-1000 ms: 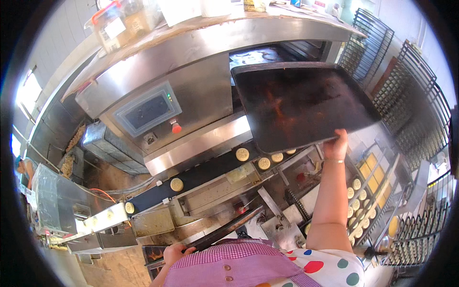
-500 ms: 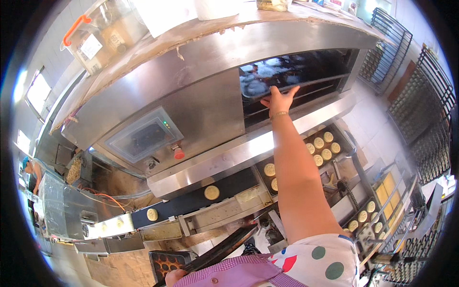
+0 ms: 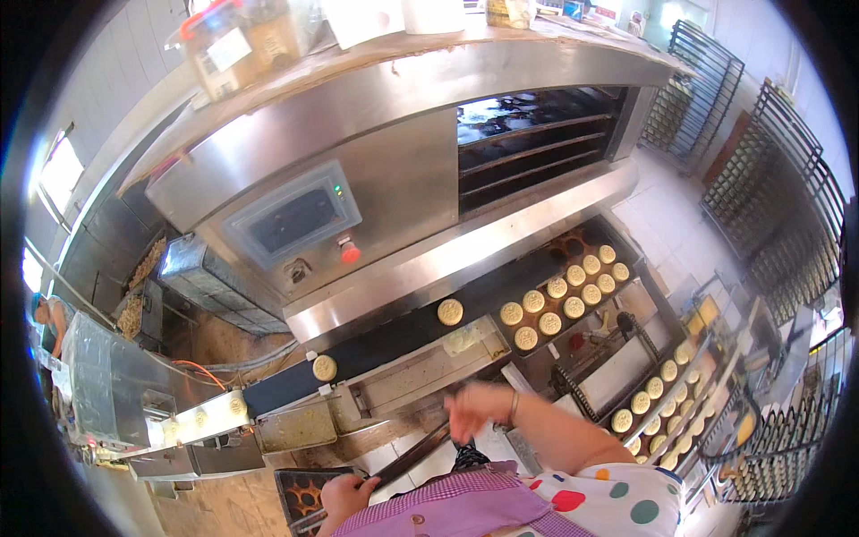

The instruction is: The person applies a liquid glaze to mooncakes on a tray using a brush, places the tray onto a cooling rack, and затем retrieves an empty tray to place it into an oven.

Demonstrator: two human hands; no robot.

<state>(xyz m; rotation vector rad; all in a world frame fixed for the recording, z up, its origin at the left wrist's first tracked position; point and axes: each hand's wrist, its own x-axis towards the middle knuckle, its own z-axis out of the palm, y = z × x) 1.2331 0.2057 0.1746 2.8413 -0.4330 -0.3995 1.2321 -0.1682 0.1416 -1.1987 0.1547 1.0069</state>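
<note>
My left hand (image 3: 348, 498), at the lower edge, has its fingers closed around the edge of a dark baking tray (image 3: 413, 456) that is seen nearly edge-on. Over the far end of that tray is my right hand (image 3: 480, 408), smeared by motion; whether it touches the tray I cannot tell. Beyond my hands, a dark conveyor belt (image 3: 385, 338) carries round, pale, stamped cakes, one of them a cake (image 3: 450, 311) near its middle. To the right, a tray with round hollows (image 3: 567, 243) holds several such cakes in rows.
A steel cabinet (image 3: 394, 179) with a control panel (image 3: 293, 215) and red button (image 3: 349, 251) stands behind the belt; dark shelves (image 3: 537, 152) show in its opening. Another mould tray (image 3: 304, 490) lies lower left. Racks (image 3: 774, 206) stand right. At far left, a person (image 3: 55, 320) works.
My right hand has left the cabinet opening and come down to the held tray. Cakes have moved rightward along the belt, and the view has shifted.
</note>
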